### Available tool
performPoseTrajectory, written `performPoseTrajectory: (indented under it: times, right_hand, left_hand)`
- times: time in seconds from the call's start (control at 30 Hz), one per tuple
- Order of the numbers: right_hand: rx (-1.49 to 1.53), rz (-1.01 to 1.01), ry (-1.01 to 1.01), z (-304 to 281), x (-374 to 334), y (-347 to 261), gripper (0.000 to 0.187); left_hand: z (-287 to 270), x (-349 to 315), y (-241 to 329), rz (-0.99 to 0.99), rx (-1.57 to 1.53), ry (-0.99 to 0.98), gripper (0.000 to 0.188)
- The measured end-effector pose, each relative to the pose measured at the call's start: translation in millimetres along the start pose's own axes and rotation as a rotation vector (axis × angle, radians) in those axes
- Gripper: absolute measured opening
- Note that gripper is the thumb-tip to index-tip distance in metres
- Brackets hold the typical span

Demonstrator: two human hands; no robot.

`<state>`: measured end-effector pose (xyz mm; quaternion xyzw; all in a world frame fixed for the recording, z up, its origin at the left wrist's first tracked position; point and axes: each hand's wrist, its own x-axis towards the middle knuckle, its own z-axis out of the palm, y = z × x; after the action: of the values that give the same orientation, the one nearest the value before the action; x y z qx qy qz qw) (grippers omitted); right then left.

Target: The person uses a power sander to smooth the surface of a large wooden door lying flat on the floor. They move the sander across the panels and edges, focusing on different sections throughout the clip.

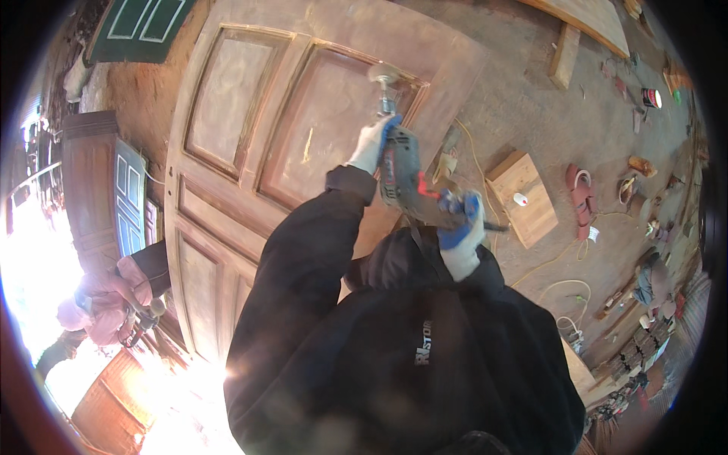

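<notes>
A large brown panelled wooden door (250, 129) lies flat in front of me. I hold a grey power drill (402, 171) fitted with a round sanding head (383, 74) that rests on the door's panel frame. My left hand (371, 144), in a white and blue glove, grips the front of the drill body. My right hand (462, 235), gloved the same way, is closed around the drill's rear handle. Both dark sleeves reach up from the lower edge.
Another person in pink (106, 299) crouches at the door's left edge with a tool. A small wooden board (523, 197), red sandals (582, 199), a white cable (569, 292) and scattered scraps lie on the dirt floor at right. More doors (114, 189) lean at left.
</notes>
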<state>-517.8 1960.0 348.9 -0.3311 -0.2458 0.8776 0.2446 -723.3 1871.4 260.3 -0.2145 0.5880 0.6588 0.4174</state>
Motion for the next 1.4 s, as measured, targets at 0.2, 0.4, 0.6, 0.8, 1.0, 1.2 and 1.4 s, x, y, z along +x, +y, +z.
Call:
performPoseTrajectory:
  times: [0.2, 0.4, 0.6, 0.8, 1.0, 1.2, 1.4]
  right_hand:
    - [0.188, 0.140, 0.055, 47.2, 71.8, 65.1, 0.012]
    - [0.217, 0.193, -0.133, 54.0, 85.6, 79.4, 0.012]
    - [0.053, 0.191, -0.021, -18.0, 32.6, 36.2, 0.010]
    - [-0.093, 0.265, -0.112, -59.4, 14.2, -41.5, 0.016]
    - [-0.330, -0.055, -0.053, -46.9, 8.2, -86.4, 0.015]
    - [-0.504, -0.004, -0.092, -40.5, 10.7, -145.8, 0.016]
    - [-0.550, 0.279, -0.261, -47.4, 26.7, -154.9, 0.020]
  left_hand:
    - [-73.2, 45.1, 65.0, 0.162, 0.044, 0.132, 0.038]
    - [-116.8, 53.2, 54.3, 0.130, -0.114, 0.236, 0.035]
    - [-77.9, 8.5, -30.1, 0.198, -0.174, 0.204, 0.027]
    - [-17.6, -20.6, -88.1, 0.159, -0.233, 0.223, 0.039]
    - [61.9, -0.2, -88.0, 0.093, -0.141, 0.047, 0.052]
    - [105.8, -24.5, -120.7, -0.014, -0.438, 0.037, 0.048]
    - [78.1, -75.1, -145.5, -0.007, -0.517, 0.234, 0.040]
